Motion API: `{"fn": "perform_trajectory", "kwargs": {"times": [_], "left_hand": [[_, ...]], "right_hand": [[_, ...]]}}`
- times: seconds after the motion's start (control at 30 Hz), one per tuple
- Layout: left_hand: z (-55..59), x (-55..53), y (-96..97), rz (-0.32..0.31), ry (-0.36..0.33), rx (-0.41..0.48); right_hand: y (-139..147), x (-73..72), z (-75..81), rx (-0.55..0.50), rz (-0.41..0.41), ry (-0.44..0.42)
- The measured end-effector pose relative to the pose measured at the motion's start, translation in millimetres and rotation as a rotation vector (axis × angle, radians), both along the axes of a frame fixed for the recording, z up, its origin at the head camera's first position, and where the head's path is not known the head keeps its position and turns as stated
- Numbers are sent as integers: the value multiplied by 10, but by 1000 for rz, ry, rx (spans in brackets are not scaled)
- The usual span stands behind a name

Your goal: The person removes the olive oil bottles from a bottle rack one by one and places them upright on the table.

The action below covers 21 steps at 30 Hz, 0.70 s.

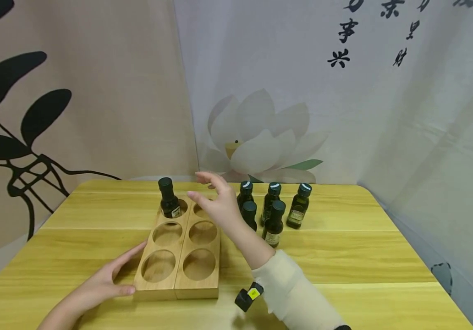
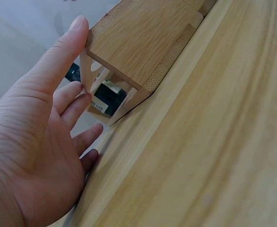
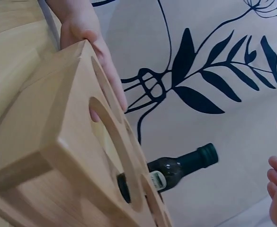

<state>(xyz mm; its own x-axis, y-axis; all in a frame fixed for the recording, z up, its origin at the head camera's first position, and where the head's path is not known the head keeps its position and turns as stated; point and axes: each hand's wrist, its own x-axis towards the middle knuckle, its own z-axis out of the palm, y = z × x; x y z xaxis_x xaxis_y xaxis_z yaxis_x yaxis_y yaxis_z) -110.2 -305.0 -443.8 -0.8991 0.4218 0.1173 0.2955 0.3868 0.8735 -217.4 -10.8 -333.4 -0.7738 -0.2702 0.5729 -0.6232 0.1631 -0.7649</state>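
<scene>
A light wooden rack [image 1: 177,247] with two columns of round holes lies on the table. One dark glass bottle [image 1: 169,199] with a black cap stands in its far-left hole; the right wrist view shows this bottle [image 3: 174,168] poking out of the wood. My left hand [image 1: 102,286] is at the rack's near-left side, thumb by the corner and fingers along the side. The left wrist view shows the left hand's [image 2: 48,118] fingers relaxed. Over the rack's far-right part hovers my right hand [image 1: 224,206], fingers spread and holding nothing.
Several dark bottles [image 1: 273,224] with black caps stand on the table [image 1: 343,256] right of the rack, some partly hidden behind my right forearm. A printed cloth [image 1: 129,91] hangs behind the table. A small black device [image 1: 248,297] sits at my right wrist.
</scene>
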Motion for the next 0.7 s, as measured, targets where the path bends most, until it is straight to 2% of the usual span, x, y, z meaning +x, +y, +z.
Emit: {"fn": "perform_trajectory", "kwargs": {"times": [0.37,0.7], "left_hand": [[-6,4,-2,-7,31,-13],[22,12,4,-7,11,0]], "right_hand": [[-349,-212,-44,63,15,-97],[-590,-398,-137,156,-13,-174]]}}
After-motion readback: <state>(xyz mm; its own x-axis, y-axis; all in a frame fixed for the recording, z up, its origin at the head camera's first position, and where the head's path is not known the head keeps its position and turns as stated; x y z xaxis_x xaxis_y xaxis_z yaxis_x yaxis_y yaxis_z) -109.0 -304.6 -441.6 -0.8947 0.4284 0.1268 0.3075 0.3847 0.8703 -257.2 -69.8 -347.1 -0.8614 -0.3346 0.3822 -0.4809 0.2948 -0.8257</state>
